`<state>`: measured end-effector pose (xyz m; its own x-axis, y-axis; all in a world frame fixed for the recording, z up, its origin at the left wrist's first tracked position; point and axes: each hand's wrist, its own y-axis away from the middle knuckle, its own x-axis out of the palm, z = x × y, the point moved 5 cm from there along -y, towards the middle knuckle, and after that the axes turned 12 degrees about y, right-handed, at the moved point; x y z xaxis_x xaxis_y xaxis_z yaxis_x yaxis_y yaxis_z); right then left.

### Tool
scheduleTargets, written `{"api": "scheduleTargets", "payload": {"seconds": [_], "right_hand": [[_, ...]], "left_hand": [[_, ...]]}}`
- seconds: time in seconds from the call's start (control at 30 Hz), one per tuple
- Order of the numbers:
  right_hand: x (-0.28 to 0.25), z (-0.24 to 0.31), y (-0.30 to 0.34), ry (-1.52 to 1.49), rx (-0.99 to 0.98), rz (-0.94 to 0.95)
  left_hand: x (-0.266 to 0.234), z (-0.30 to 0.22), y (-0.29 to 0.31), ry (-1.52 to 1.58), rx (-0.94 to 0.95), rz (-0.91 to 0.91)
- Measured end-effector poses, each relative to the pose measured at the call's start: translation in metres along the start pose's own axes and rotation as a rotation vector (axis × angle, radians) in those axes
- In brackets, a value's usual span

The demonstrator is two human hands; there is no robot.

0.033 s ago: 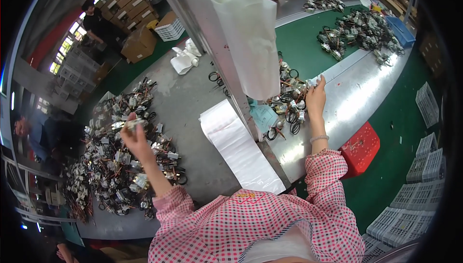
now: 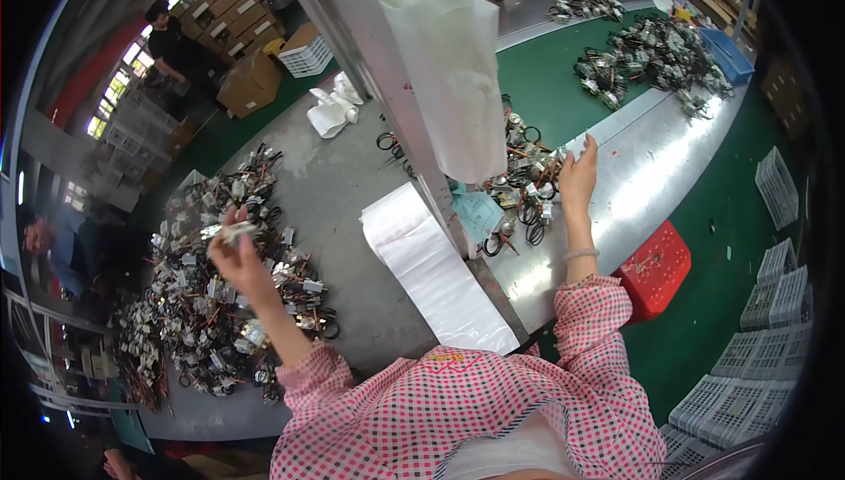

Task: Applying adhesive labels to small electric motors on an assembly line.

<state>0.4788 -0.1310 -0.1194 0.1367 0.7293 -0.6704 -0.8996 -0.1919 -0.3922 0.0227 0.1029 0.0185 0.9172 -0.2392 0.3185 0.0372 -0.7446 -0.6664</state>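
Observation:
Over a large heap of small metal parts with black coiled cables and copper-coloured stems (image 2: 216, 282) on the left, my left hand (image 2: 242, 264) is raised. Its fingers are closed round a small pale metallic part (image 2: 236, 232), slightly blurred. My right hand (image 2: 577, 183) is at the right edge of a smaller pile of similar parts (image 2: 528, 203), beyond the metal post. Thumb and fingers are apart there, and I make out no part between them. Between my arms lies a stack of white plastic bags (image 2: 431, 269).
A metal post (image 2: 352, 31) with a hanging white plastic sheet (image 2: 449, 84) divides the table. A blue-green paper (image 2: 476, 214) lies beside the right pile. A red stool (image 2: 656, 271) stands at right, near white crates (image 2: 739, 392). Another heap (image 2: 651, 58) lies farther off; other people stand nearby.
My left hand has shifted slightly left and down with the pale part. My right hand stays almost in place, and the whole view has moved very slightly.

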Motion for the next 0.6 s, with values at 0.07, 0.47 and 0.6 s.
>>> {"api": "scheduleTargets", "payload": {"seconds": [0.07,0.47,0.6], "right_hand": [[-0.042,0.015,-0.001,-0.227,0.077,-0.248],[-0.212,0.178,0.112,-1.329,-0.322,0.213],[-0.217,0.169,0.109,-1.408,-0.249,0.252]], "left_hand": [[0.025,-0.034,0.002,0.186,-0.006,0.089],[0.201,-0.107,0.103,0.507,-0.639,0.553],[0.206,-0.115,0.112,0.471,-0.532,0.611]]}}
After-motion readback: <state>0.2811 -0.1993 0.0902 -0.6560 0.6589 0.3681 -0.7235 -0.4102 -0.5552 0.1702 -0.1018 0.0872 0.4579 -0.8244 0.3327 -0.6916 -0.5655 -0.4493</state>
